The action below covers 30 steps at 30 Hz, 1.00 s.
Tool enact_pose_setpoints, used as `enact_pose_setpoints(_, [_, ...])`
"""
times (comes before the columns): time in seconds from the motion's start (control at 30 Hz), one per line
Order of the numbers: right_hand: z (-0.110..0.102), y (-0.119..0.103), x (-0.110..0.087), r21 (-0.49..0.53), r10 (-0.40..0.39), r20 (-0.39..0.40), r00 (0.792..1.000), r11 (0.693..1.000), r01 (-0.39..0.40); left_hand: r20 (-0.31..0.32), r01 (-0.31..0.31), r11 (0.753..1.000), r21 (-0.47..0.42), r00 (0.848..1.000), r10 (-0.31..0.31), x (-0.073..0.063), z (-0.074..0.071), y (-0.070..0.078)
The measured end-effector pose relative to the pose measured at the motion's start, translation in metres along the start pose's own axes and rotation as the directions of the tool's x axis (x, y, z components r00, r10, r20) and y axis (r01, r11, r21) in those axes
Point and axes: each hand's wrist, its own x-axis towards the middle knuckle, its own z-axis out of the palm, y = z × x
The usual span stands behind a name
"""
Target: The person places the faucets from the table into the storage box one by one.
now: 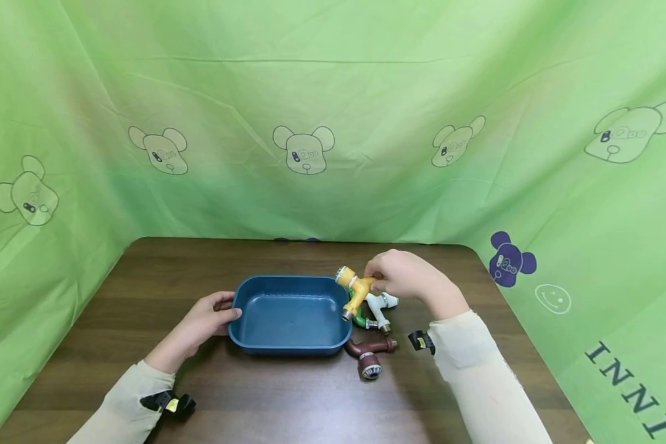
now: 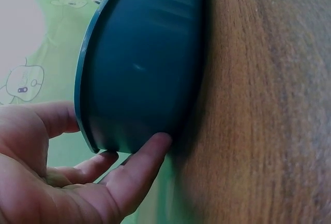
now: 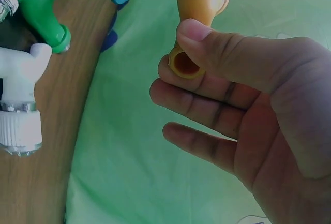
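Observation:
My right hand [image 1: 402, 274] pinches one end of a yellow plastic faucet [image 1: 359, 292] between thumb and fingers, holding it up over the right rim of a blue basin [image 1: 291, 348]. In the right wrist view, the open end of the yellow faucet [image 3: 199, 1] shows under the thumb. My left hand [image 1: 205, 317] holds the basin's left end, its thumb at the rim and its fingers against the outer wall [image 2: 139, 69]. Beside the basin's right end lie a white faucet [image 3: 20, 79] and a green faucet [image 3: 41, 12], partly hidden in the head view.
A dark red faucet [image 1: 369, 354] lies at the basin's front right corner. All of this is on a brown wooden table [image 1: 200, 259]. A green cloth [image 1: 305, 209] printed with bear heads hangs behind the table and along both sides.

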Motion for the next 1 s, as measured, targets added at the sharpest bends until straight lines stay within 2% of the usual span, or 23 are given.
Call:
enact_pose_setpoints(0.57, [0.001,-0.009,0.013,-0.019,0.032,0.048,0.998,0.999,-0.031,0.002,0.013,1.000,0.006,1.000,-0.013,-0.001,0.000,-0.001])
enact_pose_setpoints(1.0, [-0.003,-0.019,0.026,-0.052,-0.012,0.054,0.998,0.999,0.015,0.005,0.010,1.000,0.009,1.000,-0.010,-0.001,0.000,0.000])
